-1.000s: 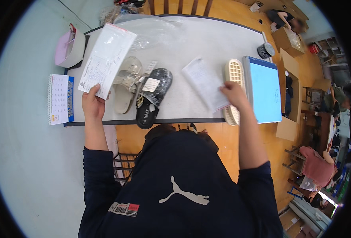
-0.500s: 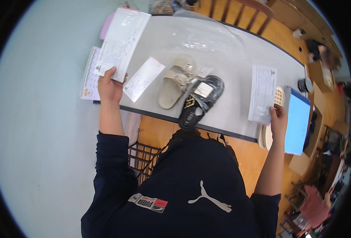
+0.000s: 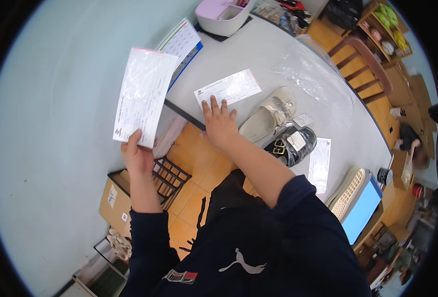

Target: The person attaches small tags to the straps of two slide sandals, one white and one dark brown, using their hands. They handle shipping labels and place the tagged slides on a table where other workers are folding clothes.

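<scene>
A cream shoe (image 3: 268,116) and a black shoe (image 3: 292,144) lie side by side in the middle of the grey desk (image 3: 278,54). A pink box (image 3: 224,15) sits at the top. A white keyboard (image 3: 348,187) and a blue screen (image 3: 361,210) are at the lower right. A wooden chair (image 3: 370,67) stands at the upper right. A cardboard box (image 3: 112,198) sits on the floor at the lower left.

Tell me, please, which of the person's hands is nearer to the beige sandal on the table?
The right hand. It lies flat on the table edge just left of the beige sandal, fingertips on a paper slip. The left hand is farther left, off the table, holding up a long slip.
</scene>
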A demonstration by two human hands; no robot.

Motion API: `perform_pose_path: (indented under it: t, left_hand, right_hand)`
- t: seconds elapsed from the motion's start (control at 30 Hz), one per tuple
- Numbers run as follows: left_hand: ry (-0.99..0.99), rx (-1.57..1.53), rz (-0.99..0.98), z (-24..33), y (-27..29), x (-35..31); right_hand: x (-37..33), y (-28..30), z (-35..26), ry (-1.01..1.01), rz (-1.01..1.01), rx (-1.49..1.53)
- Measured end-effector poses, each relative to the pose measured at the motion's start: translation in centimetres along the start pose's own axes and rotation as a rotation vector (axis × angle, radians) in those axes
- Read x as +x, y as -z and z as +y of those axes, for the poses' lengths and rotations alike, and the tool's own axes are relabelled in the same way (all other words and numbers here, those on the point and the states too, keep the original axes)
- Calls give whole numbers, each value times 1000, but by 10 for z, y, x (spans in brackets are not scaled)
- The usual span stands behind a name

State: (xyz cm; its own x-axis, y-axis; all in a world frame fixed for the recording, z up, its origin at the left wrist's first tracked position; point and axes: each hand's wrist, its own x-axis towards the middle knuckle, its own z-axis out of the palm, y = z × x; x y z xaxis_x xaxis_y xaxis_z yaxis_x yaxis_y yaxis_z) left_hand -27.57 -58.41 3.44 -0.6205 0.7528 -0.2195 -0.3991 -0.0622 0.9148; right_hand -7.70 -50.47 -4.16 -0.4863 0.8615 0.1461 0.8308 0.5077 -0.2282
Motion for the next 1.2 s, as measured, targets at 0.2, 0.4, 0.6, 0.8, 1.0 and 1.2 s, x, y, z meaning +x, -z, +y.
perform_pose_path:
  t: [0.2,0.4,0.6,0.8,1.0,1.2]
  left_hand:
    - [-35,46,207,19,82,-24]
    - [-7,-38,27,4,56,-5]
    - [23,22,-254,4,-21,17]
    - [48,63,-222,-17,-7,10]
    - [60,77,-64,-27,16,4]
    - [11,51,-116,-25,-6,24]
  right_hand:
    - [-24,-43,3,65,-251,-42]
    - [-27,-26,10,8,-237,34]
    - [28,-7,33,-144,-316,-22]
    - [80,-22,52,206,-457,-172]
    - [108,-43,53,211,-424,-181]
    - [107,-63,55,-67,-391,51]
